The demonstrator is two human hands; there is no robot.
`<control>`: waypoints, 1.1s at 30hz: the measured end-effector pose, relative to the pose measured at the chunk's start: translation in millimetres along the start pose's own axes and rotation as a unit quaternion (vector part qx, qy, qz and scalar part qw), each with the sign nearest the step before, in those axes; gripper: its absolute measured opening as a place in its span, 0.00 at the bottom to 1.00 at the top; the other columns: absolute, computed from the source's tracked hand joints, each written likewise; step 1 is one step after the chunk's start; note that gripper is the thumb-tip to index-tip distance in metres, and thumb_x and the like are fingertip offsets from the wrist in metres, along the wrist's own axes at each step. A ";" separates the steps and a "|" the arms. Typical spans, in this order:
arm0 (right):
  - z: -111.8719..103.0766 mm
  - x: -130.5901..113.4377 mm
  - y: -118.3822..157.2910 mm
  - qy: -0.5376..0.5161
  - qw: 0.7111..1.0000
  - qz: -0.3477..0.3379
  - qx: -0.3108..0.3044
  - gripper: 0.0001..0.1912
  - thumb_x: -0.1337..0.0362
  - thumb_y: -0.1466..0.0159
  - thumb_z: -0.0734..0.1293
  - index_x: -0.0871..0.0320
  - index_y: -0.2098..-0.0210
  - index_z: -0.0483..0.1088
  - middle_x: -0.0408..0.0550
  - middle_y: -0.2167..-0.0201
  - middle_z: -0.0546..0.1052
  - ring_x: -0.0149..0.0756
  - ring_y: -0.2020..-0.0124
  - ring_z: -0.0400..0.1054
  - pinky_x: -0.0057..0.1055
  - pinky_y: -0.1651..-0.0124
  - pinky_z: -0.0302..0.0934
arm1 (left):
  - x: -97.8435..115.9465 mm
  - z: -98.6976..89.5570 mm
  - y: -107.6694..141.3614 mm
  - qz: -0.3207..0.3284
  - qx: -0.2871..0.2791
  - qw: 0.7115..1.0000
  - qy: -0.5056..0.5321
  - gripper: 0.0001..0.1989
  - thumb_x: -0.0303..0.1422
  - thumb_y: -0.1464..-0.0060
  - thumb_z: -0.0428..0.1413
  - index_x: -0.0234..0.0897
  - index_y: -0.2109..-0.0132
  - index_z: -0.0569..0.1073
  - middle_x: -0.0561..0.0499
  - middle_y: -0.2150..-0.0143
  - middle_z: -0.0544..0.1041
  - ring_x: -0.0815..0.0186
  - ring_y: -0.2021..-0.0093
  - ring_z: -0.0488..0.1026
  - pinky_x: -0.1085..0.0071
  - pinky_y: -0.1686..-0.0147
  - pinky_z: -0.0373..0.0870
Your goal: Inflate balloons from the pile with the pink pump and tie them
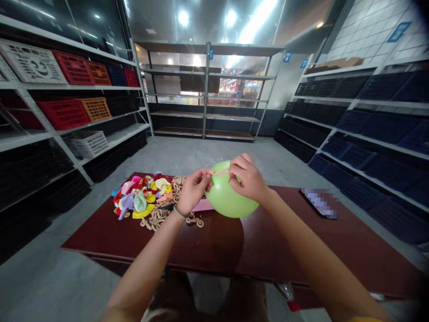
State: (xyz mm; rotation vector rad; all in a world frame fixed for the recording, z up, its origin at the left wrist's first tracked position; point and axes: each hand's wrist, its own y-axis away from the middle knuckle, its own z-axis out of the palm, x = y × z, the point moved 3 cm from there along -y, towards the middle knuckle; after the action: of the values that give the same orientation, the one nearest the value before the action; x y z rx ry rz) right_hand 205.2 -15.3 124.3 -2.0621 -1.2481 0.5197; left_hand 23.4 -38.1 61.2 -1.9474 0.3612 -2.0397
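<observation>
Pinching a pale strip (221, 172) at a green balloon (231, 201), left hand (194, 190) and right hand (248, 178) are curled nearly closed.

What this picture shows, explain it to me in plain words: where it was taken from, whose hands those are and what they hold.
No machine is at work here: these are a person's own bare hands. The single picture comes from a camera worn on that person's head, looking forward and down.

The fingers of the left hand and right hand pinch a thin pale strip across a round, green balloon.

On the dark red table, to the left, lie a heap of limp, colourful balloons and many beige curled pieces. On the right lies a flat, phone-like object, its face blurred out.

Shelves stand beyond.
</observation>
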 end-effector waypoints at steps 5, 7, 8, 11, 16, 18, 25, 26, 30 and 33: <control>-2.6 1.8 -0.1 0.033 0.998 0.003 -0.044 0.08 0.70 0.40 0.59 0.53 0.71 0.67 0.49 0.65 0.67 0.43 0.59 0.58 0.43 0.54 0.57 | 5.8 4.2 -0.7 -0.111 -0.097 0.986 0.073 0.19 0.33 0.47 0.57 0.35 0.48 0.78 0.54 0.77 0.71 0.72 0.78 0.66 0.75 0.74 0.66; -1.5 3.7 0.1 0.034 0.997 0.002 -0.065 0.08 0.69 0.39 0.58 0.53 0.70 0.67 0.49 0.64 0.67 0.43 0.59 0.59 0.42 0.54 0.58 | 6.9 3.2 0.9 -0.151 -0.117 0.979 0.076 0.19 0.30 0.50 0.57 0.35 0.50 0.79 0.54 0.78 0.72 0.73 0.79 0.66 0.75 0.75 0.66; -0.6 4.4 0.4 0.031 0.997 0.002 -0.074 0.09 0.69 0.38 0.58 0.53 0.69 0.67 0.49 0.63 0.68 0.43 0.58 0.60 0.42 0.54 0.58 | 7.0 2.4 1.7 -0.165 -0.121 0.976 0.079 0.19 0.29 0.52 0.57 0.35 0.52 0.80 0.53 0.78 0.72 0.73 0.79 0.65 0.75 0.76 0.66; 1.8 5.0 1.3 0.014 0.996 0.004 -0.085 0.10 0.71 0.38 0.57 0.54 0.67 0.67 0.49 0.61 0.69 0.42 0.57 0.62 0.41 0.53 0.59 | 6.4 0.0 4.6 -0.186 -0.114 0.970 0.104 0.15 0.30 0.53 0.59 0.35 0.56 0.81 0.52 0.79 0.72 0.73 0.80 0.65 0.75 0.77 0.66; 1.2 2.1 -0.7 -0.034 0.997 0.009 -0.069 0.08 0.70 0.36 0.56 0.54 0.68 0.64 0.49 0.60 0.69 0.39 0.58 0.64 0.37 0.54 0.60 | 10.5 -2.2 10.3 -0.172 -0.118 0.967 0.145 0.07 0.33 0.50 0.62 0.36 0.62 0.79 0.51 0.76 0.73 0.74 0.77 0.66 0.76 0.75 0.66; 0.2 0.7 -2.9 -0.055 0.996 0.018 -0.069 0.08 0.70 0.36 0.56 0.54 0.70 0.62 0.48 0.61 0.69 0.37 0.60 0.64 0.36 0.56 0.60 | 13.5 -3.3 11.4 -0.172 -0.148 0.966 0.121 0.07 0.35 0.48 0.62 0.36 0.63 0.79 0.51 0.74 0.73 0.73 0.76 0.68 0.75 0.72 0.67; -1.5 -3.5 -13.3 -0.116 0.986 0.060 -0.107 0.12 0.65 0.33 0.57 0.54 0.73 0.61 0.43 0.68 0.67 0.32 0.67 0.63 0.32 0.62 0.57 | 19.8 -7.3 9.8 -0.136 -0.229 0.964 -0.008 0.12 0.41 0.43 0.59 0.37 0.65 0.76 0.50 0.72 0.73 0.70 0.74 0.69 0.73 0.69 0.68; -1.1 -3.1 -15.3 -0.122 0.984 0.072 -0.112 0.14 0.64 0.32 0.57 0.55 0.75 0.60 0.43 0.70 0.66 0.31 0.69 0.62 0.32 0.63 0.56 | 20.6 -6.3 10.5 -0.116 -0.229 0.966 -0.041 0.13 0.42 0.42 0.58 0.37 0.66 0.75 0.50 0.72 0.73 0.69 0.73 0.69 0.72 0.70 0.67; 2.7 -1.6 -25.3 -0.134 0.977 0.088 -0.137 0.21 0.59 0.32 0.59 0.56 0.81 0.57 0.40 0.77 0.62 0.29 0.72 0.58 0.31 0.66 0.52 | 25.2 0.0 15.2 0.018 -0.181 0.947 -0.264 0.15 0.41 0.38 0.53 0.38 0.69 0.72 0.50 0.73 0.73 0.66 0.72 0.69 0.71 0.70 0.64; 8.8 -2.2 -32.6 -0.137 0.968 0.125 -0.171 0.25 0.54 0.33 0.61 0.56 0.84 0.55 0.38 0.81 0.58 0.28 0.76 0.53 0.32 0.68 0.47 | 23.7 7.7 18.0 0.106 -0.145 0.890 -0.419 0.15 0.40 0.36 0.52 0.37 0.68 0.71 0.48 0.70 0.75 0.63 0.69 0.71 0.69 0.67 0.64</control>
State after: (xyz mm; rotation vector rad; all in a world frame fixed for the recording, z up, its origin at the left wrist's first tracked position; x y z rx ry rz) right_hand 178.4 -3.8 141.3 -2.5268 -1.3143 0.7717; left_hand 30.9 -63.6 76.7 -2.5923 0.6387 -0.8966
